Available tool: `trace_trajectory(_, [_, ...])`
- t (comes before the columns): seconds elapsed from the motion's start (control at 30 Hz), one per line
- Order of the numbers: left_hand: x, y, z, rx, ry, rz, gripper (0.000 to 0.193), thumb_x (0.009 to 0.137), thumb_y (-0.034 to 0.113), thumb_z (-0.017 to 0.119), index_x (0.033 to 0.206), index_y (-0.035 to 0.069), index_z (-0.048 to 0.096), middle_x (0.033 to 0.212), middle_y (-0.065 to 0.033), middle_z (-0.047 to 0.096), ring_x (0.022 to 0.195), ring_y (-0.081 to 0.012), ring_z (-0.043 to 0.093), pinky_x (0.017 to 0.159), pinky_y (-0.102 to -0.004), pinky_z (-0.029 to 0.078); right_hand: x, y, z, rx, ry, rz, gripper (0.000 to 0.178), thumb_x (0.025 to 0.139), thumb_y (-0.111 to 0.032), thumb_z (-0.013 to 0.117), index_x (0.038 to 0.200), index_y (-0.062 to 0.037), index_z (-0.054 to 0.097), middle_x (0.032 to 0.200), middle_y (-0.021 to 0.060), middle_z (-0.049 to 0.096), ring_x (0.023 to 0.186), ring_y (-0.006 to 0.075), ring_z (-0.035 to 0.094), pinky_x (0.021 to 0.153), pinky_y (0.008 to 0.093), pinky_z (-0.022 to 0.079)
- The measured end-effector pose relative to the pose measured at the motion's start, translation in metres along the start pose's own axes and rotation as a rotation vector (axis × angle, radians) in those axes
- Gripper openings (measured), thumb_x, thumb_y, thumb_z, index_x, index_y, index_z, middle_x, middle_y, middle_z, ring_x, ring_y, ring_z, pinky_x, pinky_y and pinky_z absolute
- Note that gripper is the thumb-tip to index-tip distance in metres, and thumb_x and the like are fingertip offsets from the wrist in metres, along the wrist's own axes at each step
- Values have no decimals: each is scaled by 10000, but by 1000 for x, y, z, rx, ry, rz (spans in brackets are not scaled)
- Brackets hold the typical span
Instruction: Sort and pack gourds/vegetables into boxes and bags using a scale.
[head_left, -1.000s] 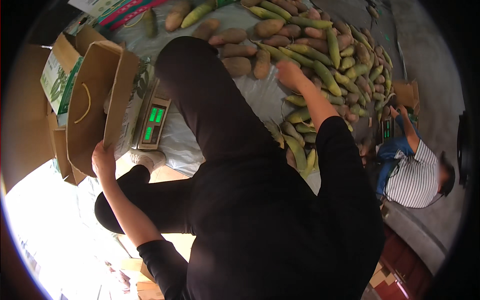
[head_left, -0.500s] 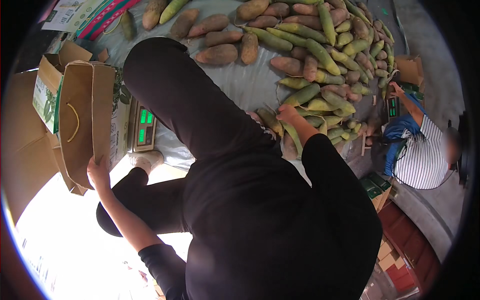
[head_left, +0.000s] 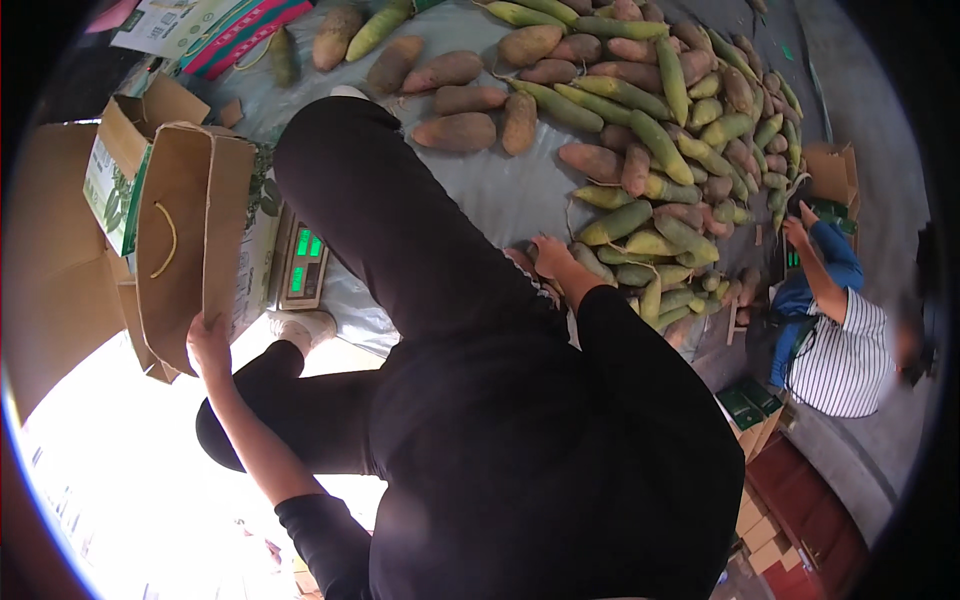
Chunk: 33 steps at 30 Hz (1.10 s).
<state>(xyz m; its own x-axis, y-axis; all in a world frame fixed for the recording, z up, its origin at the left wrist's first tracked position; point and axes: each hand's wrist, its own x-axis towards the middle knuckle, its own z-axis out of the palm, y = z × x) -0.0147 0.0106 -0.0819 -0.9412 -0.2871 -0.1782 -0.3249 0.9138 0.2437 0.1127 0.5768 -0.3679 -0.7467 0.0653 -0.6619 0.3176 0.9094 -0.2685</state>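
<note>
My left hand (head_left: 208,345) pinches the lower rim of an open cardboard box (head_left: 178,195) with a yellow cord handle. The box stands on its side at the left, by a scale (head_left: 301,262) with a lit green display. Across at the near edge of a heap of roots, my right hand (head_left: 552,258) is closed, its fingertips hidden. What it holds, if anything, I cannot make out. Long green radishes (head_left: 661,147) and brownish-red, sweet-potato-like roots (head_left: 594,161) make up the heap. My bent knee (head_left: 335,150) lies between the scale and the heap.
Several loose roots (head_left: 455,132) lie on the grey plastic sheet (head_left: 400,190). At the far left are more cardboard pieces (head_left: 60,230) and a pink-striped bag (head_left: 240,40). A person in a striped shirt (head_left: 835,355) works at the right beside another box (head_left: 832,170).
My right hand has drawn back a little from the heap, toward my leg. My left hand keeps its hold on the box. The person at the right has brought their arms forward.
</note>
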Motion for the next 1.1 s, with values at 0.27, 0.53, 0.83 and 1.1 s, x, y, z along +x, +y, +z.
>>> trace_trajectory(0.27, [-10,11,-15,59,-11,-60,248,753,158,603,972,47,634,907,-151,631,850,-325,608,739,-383,464,-7,-20,-19,5,8,-6,295,799,-204,503,1051,-51,519,1002,220,580,986,394,541,858,439,443])
trace_trajectory(0.53, [-12,12,-14,81,19,-54,261,745,182,606,976,64,639,911,-142,633,867,-322,604,753,-387,466,-16,-34,-42,67,12,78,328,749,-228,613,995,-47,494,1011,207,591,977,379,556,829,429,445])
trace_trajectory(0.83, [-12,12,-15,27,53,-65,225,733,172,635,932,68,652,868,-136,629,843,-323,600,734,-393,465,19,-132,-188,600,437,-313,409,690,-12,708,1019,-25,466,920,64,532,902,169,521,774,296,438])
trace_trajectory(1.1, [-16,21,-25,76,14,-104,186,763,197,604,911,95,653,887,-133,620,889,-328,586,760,-416,463,-1,-313,-347,1016,590,-965,420,756,14,662,1109,4,435,1059,88,519,987,163,510,867,285,424])
